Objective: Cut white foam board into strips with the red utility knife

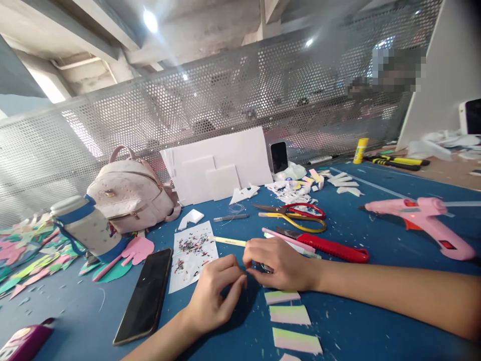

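Note:
My left hand [218, 291] is closed, its fingers curled and the thumb close to the fingertips; what it pinches, if anything, is hidden. Almost touching it is my right hand [281, 263], also closed, with a small shiny thing [267, 268] partly showing under its fingers, too covered to name. Below the right hand lie several foam strips [290, 315], shading from green to pink. A white paper sheet [176, 281] with small colourful bits is beside my left hand. A pale yellow pen [231, 241] reaches from the sheet toward my right hand.
A black phone [145, 296] lies left of the sheet. Beyond my right hand are a red utility knife [338, 249], red-handled scissors [306, 209] and yellow-handled scissors [306, 224]. A pink glue gun [421, 210] lies right. A bottle [88, 228] and backpack [130, 193] stand left.

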Demonstrator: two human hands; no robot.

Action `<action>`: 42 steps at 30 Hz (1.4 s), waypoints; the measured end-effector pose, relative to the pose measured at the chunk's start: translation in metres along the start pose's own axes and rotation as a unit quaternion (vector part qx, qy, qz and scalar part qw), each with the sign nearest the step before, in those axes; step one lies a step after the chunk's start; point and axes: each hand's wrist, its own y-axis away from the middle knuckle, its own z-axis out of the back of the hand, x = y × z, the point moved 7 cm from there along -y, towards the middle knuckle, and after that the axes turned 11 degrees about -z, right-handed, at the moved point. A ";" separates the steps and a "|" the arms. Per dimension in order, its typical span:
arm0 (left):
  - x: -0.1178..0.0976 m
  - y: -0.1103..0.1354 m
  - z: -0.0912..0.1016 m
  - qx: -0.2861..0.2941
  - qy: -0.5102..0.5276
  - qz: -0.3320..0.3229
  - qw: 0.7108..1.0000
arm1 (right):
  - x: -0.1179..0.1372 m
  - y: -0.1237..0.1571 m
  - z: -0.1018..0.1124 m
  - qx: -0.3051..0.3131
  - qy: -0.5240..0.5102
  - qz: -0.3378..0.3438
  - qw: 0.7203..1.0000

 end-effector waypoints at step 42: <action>0.079 0.005 0.061 0.080 -0.096 0.163 0.979 | 0.000 0.000 0.002 -0.001 -0.009 0.002 1.000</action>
